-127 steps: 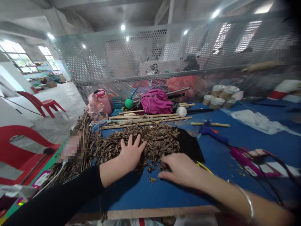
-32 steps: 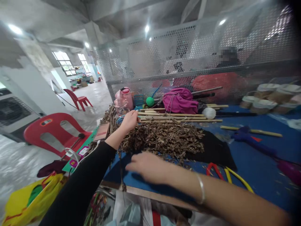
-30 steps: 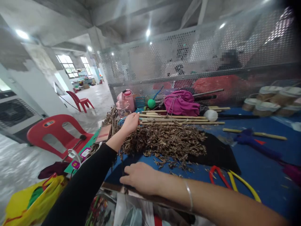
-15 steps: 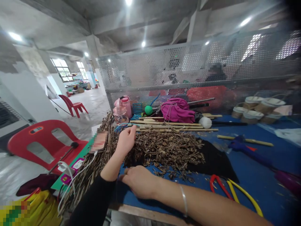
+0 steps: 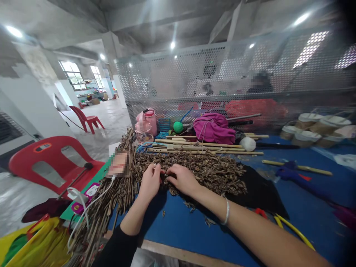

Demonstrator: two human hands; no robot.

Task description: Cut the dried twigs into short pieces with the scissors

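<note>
My left hand (image 5: 151, 180) is at the near left part of a heap of dried brown plant pieces (image 5: 211, 168), its thumb and forefinger pinched together. My right hand (image 5: 183, 179) faces it from the right over the same heap, fingers curled and closed. Between the fingertips is something small and dark, too little to make out against the heap. To the left of my hands lies a long bundle of dry stalks (image 5: 100, 218), running over the near left edge of the blue tabletop (image 5: 178, 226).
Bamboo sticks (image 5: 200, 146) lie behind the heap, with a purple cloth (image 5: 213, 128) and a white ball (image 5: 248, 144). Yellow-handled pliers (image 5: 297, 230) are beneath my right forearm. A white cable (image 5: 93, 202) crosses the stalks. A red chair (image 5: 63, 167) stands left.
My right hand has moved up from the near table edge onto the heap. My left hand has come down a little, so the two now face each other closely.
</note>
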